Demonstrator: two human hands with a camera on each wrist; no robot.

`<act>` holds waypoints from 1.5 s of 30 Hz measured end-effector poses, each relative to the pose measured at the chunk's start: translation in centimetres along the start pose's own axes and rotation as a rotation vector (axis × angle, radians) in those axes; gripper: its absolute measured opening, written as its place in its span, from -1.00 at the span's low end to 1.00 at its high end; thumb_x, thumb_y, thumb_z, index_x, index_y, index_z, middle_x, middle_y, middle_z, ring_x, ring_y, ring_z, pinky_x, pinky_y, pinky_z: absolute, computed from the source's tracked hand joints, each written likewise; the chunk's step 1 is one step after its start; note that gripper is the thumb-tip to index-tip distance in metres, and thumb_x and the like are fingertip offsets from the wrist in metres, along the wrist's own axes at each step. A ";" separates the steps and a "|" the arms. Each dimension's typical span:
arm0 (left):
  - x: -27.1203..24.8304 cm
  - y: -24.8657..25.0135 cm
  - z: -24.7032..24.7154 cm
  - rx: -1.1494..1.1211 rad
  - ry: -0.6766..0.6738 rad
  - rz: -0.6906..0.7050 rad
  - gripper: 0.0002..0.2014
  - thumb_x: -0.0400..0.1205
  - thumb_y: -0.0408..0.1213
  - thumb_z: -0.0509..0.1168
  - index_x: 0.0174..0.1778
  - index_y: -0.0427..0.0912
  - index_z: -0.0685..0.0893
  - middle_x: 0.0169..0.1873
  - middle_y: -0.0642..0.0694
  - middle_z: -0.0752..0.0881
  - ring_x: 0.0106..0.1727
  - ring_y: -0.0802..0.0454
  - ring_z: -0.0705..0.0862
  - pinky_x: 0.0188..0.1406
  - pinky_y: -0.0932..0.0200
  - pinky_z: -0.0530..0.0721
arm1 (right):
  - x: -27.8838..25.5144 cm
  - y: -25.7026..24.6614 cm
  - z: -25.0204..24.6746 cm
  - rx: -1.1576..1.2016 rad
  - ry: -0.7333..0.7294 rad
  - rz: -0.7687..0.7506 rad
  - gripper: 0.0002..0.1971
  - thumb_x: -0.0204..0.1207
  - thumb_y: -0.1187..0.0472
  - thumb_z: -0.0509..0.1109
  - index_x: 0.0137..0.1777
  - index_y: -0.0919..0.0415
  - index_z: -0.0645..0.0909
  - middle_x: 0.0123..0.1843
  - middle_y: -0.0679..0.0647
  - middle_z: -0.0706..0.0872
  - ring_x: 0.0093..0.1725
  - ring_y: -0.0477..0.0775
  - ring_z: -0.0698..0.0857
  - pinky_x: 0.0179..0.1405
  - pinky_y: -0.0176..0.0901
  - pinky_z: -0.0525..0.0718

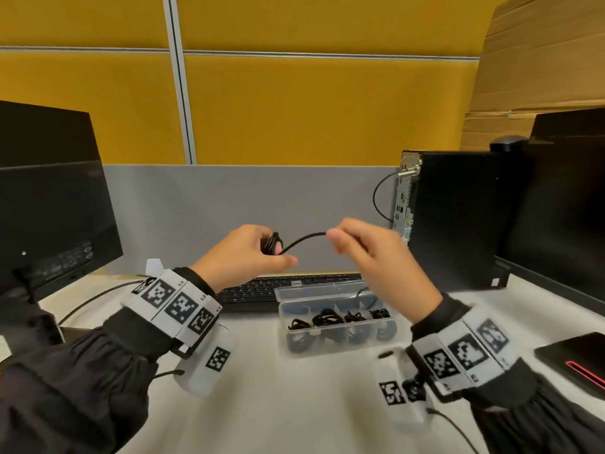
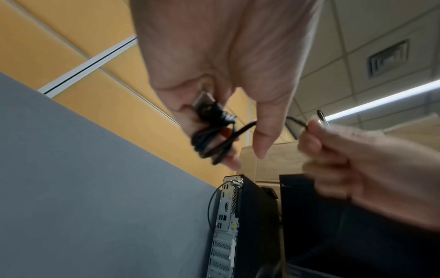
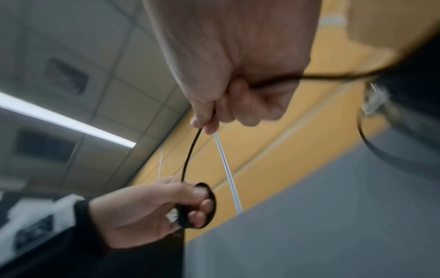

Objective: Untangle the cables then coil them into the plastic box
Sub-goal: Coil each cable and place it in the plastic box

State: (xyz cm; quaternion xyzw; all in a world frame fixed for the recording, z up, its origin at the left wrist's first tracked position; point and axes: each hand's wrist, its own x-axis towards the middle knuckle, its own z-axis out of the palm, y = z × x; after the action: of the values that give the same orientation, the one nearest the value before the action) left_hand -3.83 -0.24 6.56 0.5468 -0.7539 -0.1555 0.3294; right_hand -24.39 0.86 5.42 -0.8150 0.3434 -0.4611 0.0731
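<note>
Two hands are raised over the white desk [image 1: 294, 404]. The left hand [image 1: 244, 253] grips one small coil of black cable [image 1: 273, 243], wound round its fingers; the right hand [image 1: 370, 253] pinches the free end of that same cable, a short arc spanning between them. Below them stands one clear plastic box [image 1: 334, 317] with four coiled cables [image 1: 340, 319] in its compartments. Just behind it lies one black keyboard [image 1: 255, 290]. Farther back, one monitor [image 1: 52, 198] stands left, one computer tower [image 1: 458, 217] and another dark screen right, before a grey and yellow partition [image 1: 294, 109].
</note>
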 end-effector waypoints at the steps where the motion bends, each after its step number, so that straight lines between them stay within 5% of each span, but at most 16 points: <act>1: -0.2 0.2 0.1 -0.019 -0.016 0.061 -0.73 0.53 -0.12 0.41 -0.24 -0.30 0.64 -0.44 -0.11 0.66 -0.37 -0.12 0.57 -0.31 0.01 0.51 | 0.3 -0.2 -0.6 -0.116 0.070 -0.080 -0.66 0.62 -0.06 0.17 -0.26 0.15 0.53 -0.46 -0.03 0.52 -0.45 -0.10 0.49 -0.44 -0.14 0.49; 4: -1.0 1.8 1.2 -0.184 -0.130 0.211 -0.80 0.58 -0.20 0.37 -0.19 -0.30 0.67 -0.35 -0.09 0.79 -0.22 -0.12 0.74 -0.06 -0.05 0.67 | 1.1 -0.9 -1.4 -0.308 0.242 -0.231 -0.66 0.60 -0.12 0.16 -0.21 0.10 0.57 -0.39 -0.07 0.60 -0.40 -0.09 0.54 -0.47 0.01 0.56; 8: -2.4 4.2 2.2 -0.643 -0.246 0.285 -0.82 0.58 -0.24 0.30 -0.25 -0.27 0.71 -0.39 -0.12 0.76 -0.31 0.09 0.74 -0.21 0.33 0.67 | 1.6 0.3 -2.1 -0.314 0.311 -0.180 -0.65 0.59 -0.16 0.15 -0.17 0.07 0.60 -0.41 -0.06 0.62 -0.40 -0.04 0.57 -0.47 0.04 0.57; 11: -2.6 5.5 1.9 -1.052 -0.180 0.301 -0.79 0.57 -0.33 0.23 -0.24 -0.23 0.78 -0.36 -0.14 0.78 -0.27 0.05 0.76 -0.15 0.29 0.69 | 0.3 2.1 -1.1 -0.275 0.047 -0.002 -0.66 0.62 -0.17 0.02 -0.13 0.00 0.51 -0.45 -0.09 0.53 -0.46 -0.11 0.50 -0.44 -0.03 0.52; 13: -1.8 5.9 1.6 -1.173 0.001 0.300 -0.85 0.58 -0.37 0.24 -0.15 -0.31 0.71 -0.32 -0.09 0.79 -0.20 0.05 0.78 -0.10 0.29 0.71 | -1.6 2.4 0.2 -0.143 -0.230 0.106 -0.69 0.67 -0.09 -0.03 -0.09 -0.02 0.49 -0.34 -0.15 0.56 -0.37 -0.20 0.54 -0.30 -0.15 0.56; 16: 0.1 5.0 2.2 -0.965 0.260 0.321 -0.87 0.61 -0.47 0.24 -0.12 -0.22 0.67 -0.25 0.00 0.80 -0.11 0.08 0.79 -0.05 0.31 0.68 | -4.8 1.5 1.9 -0.040 -0.441 0.088 -0.75 0.69 -0.09 -0.06 -0.21 -0.22 0.34 -0.29 -0.17 0.55 -0.28 -0.16 0.57 -0.16 -0.14 0.57; 18: 1.1 3.3 3.3 -0.577 0.341 0.347 -0.92 0.62 -0.34 0.28 -0.10 -0.10 0.67 -0.16 -0.01 0.79 -0.03 0.09 0.77 0.05 0.24 0.66 | -5.9 0.9 2.0 -0.078 -0.463 0.025 -0.72 0.67 -0.13 -0.06 -0.26 -0.18 0.31 -0.33 -0.12 0.54 -0.29 -0.08 0.56 -0.17 -0.08 0.52; 20: 1.3 1.8 4.3 -0.181 0.252 0.380 -0.76 0.60 -0.06 0.19 -0.10 -0.10 0.69 -0.15 -0.01 0.77 -0.05 0.12 0.72 0.03 0.16 0.64 | -5.7 0.3 1.1 -0.090 -0.398 -0.009 -0.70 0.68 -0.10 -0.01 -0.26 -0.06 0.36 -0.39 -0.11 0.52 -0.36 -0.09 0.53 -0.25 -0.16 0.48; 22: 0.9 1.1 5.0 -0.071 0.094 0.373 -0.53 0.59 0.18 0.01 -0.21 -0.08 0.69 -0.29 0.09 0.74 -0.21 0.19 0.66 -0.10 0.15 0.59 | -4.7 0.1 -0.2 -0.079 -0.240 -0.043 -0.73 0.68 0.00 0.10 -0.28 -0.05 0.38 -0.46 -0.13 0.48 -0.42 -0.12 0.50 -0.36 -0.30 0.42; 27: -1.2 2.8 6.1 -0.543 -0.318 0.239 -0.52 0.62 0.01 0.04 -0.32 -0.24 0.71 -0.34 -0.21 0.76 -0.31 0.01 0.74 -0.22 0.28 0.65 | -1.8 2.1 -2.1 -0.076 0.071 -0.007 -0.80 0.63 0.09 0.27 -0.23 0.07 0.55 -0.48 -0.11 0.55 -0.46 -0.12 0.49 -0.41 -0.37 0.41; 29: -1.5 4.0 5.8 -0.766 -0.294 0.240 -0.56 0.65 -0.05 0.08 -0.34 -0.19 0.75 -0.34 -0.23 0.77 -0.31 -0.02 0.74 -0.24 0.26 0.67 | -1.5 3.0 -1.7 -0.096 -0.036 0.084 -0.80 0.67 0.07 0.17 -0.11 0.05 0.57 -0.41 -0.17 0.60 -0.42 -0.17 0.53 -0.29 -0.24 0.52; 32: -1.1 5.1 5.4 -0.993 -0.082 0.235 -0.70 0.66 -0.22 0.14 -0.15 -0.27 0.74 -0.21 -0.15 0.81 -0.12 0.00 0.79 -0.09 0.18 0.73 | -2.6 2.7 0.1 -0.010 -0.404 0.233 -0.82 0.72 0.09 0.05 0.04 -0.03 0.49 -0.19 -0.27 0.56 -0.25 -0.32 0.52 -0.10 -0.23 0.52; 35: -0.2 4.3 6.2 -0.820 0.156 0.285 -0.87 0.65 -0.37 0.23 -0.06 -0.18 0.70 -0.11 -0.08 0.80 0.05 0.00 0.77 0.10 0.21 0.68 | -4.1 1.2 1.3 0.027 -0.606 0.221 -0.81 0.72 0.05 0.06 -0.16 -0.04 0.32 -0.28 -0.12 0.47 -0.32 -0.14 0.46 -0.19 -0.18 0.49; 38: 0.8 2.1 6.5 -0.462 0.350 0.334 -0.91 0.62 -0.24 0.27 -0.04 -0.02 0.67 -0.06 -0.02 0.78 0.06 0.08 0.73 0.13 0.20 0.63 | -5.3 0.3 0.9 0.058 -0.730 0.234 -0.80 0.72 0.02 0.05 -0.08 0.07 0.39 -0.36 -0.10 0.43 -0.52 -0.16 0.48 -0.46 -0.28 0.51; 42: 0.4 0.1 6.0 0.101 0.140 0.451 -0.61 0.62 0.14 0.07 -0.20 -0.13 0.53 -0.34 -0.01 0.60 -0.30 0.06 0.56 -0.26 0.08 0.53 | -4.8 0.5 -0.8 0.134 -0.552 0.240 -0.78 0.70 0.14 0.14 -0.16 0.14 0.50 -0.45 -0.13 0.43 -0.55 -0.18 0.45 -0.54 -0.40 0.44; 45: -0.4 0.2 5.6 0.419 -0.068 0.441 -0.46 0.46 0.42 -0.02 -0.18 -0.05 0.39 -0.28 0.08 0.50 -0.30 0.06 0.50 -0.31 0.12 0.48 | -3.8 1.7 -2.4 0.049 -0.385 0.206 -0.77 0.65 0.13 0.24 -0.23 0.07 0.61 -0.57 -0.24 0.51 -0.54 -0.22 0.43 -0.49 -0.45 0.40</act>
State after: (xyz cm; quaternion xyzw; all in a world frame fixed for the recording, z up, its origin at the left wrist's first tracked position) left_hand -7.67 -0.47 2.44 0.4205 -0.8806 0.0605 0.2096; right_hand -28.44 2.46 3.35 -0.8464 0.3934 -0.2954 0.2040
